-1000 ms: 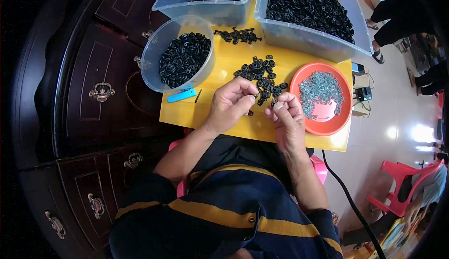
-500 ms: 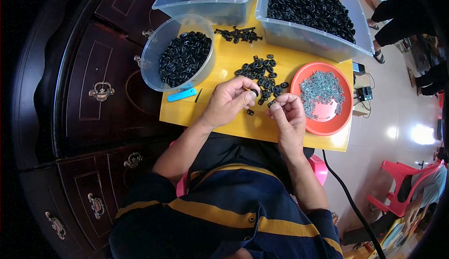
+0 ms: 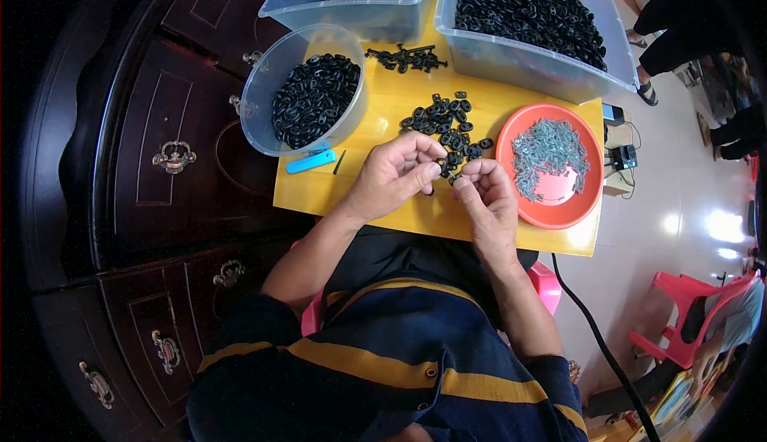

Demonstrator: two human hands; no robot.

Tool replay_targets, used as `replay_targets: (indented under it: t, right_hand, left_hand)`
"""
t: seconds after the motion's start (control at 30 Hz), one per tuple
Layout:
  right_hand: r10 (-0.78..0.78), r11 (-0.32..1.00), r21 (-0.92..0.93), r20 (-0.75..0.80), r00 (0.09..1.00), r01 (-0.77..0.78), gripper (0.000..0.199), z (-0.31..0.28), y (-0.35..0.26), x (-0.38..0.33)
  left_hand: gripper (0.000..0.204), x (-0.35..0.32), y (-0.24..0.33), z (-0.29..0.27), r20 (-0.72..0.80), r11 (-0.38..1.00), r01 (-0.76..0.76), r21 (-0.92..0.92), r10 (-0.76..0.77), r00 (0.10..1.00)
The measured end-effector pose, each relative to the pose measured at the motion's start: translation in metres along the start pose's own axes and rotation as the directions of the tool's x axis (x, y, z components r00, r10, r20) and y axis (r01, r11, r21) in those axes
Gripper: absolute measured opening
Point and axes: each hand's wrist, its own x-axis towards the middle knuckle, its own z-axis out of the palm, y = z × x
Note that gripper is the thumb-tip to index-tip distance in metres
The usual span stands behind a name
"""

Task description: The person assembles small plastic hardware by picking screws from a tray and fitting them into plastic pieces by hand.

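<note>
Gap — narrow, and the one relation worth watching — between left hand (image 3: 390,177) and right hand (image 3: 491,202), tips turned toward each other above the yellow worktop (image 3: 319,194), at the near edge of a loose pile of black parts (image 3: 442,119). In the right hand, a narrow grip: thumb against forefinger around a small black part (image 3: 454,179), out at the very tips, on the side facing the left hand. In the left hand, thumb and forefinger near each other; whether closed on anything, cannot tell, with the fingers in the way. For the held part, then, a place just right of the left fingertips and slightly lower in view. Long axis too small and too covered to read (among the loose ones, apparently two-holed ovals, no shared direction). Just beyond both sets of fingertips, the pile itself; close by the left thumb, a partly hidden dark piece (image 3: 429,194). Off to the right, a red-orange plate (image 3: 551,221) of silver-grey pins (image 3: 551,150) — clearly nearer the right hand. Up and to the left, a clear round tub (image 3: 257,110) of more black parts, well apart from the pinch.
</note>
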Motion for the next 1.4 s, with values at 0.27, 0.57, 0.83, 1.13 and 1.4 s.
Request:
replay_targets:
  t: [0.27, 0.57, 0.83, 1.13, 1.4]
  right_hand:
    - [0.014, 1.000, -0.011, 0.020, 1.000, -0.014, 0.016, -0.0010, 0.0008, 0.0002]
    - [0.008, 1.000, -0.021, 0.021, 1.000, -0.008, 0.016, -0.0013, 0.0015, 0.0004]
    - [0.006, 1.000, -0.023, 0.009, 1.000, -0.006, 0.015, -0.0008, 0.0010, 0.0002]
    - [0.014, 1.000, -0.019, 0.017, 1.000, -0.014, 0.016, -0.0011, 0.0018, 0.0001]
    - [0.062, 0.998, -0.005, -0.003, 0.998, -0.062, 0.020, -0.0032, 0.0018, 0.0006]
  left_hand:
    - [0.019, -0.0003, -0.0025, 0.0000, 0.017, 0.995, -0.049, 0.084, 0.048, 0.999]
    - [0.020, 0.0024, -0.0019, 0.0026, -0.019, 0.989, -0.080, 0.127, 0.083, 0.996]
    - [0.017, 0.0022, -0.0070, 0.0027, -0.013, 0.980, -0.082, 0.181, 0.086, 0.996]
    - [0.018, 0.0028, -0.0047, -0.0009, 0.085, 0.937, -0.129, 0.323, 0.107, 0.991]
    - [0.016, 0.0048, 0.0001, -0.0003, 0.078, 0.941, -0.101, 0.323, 0.080, 0.994]
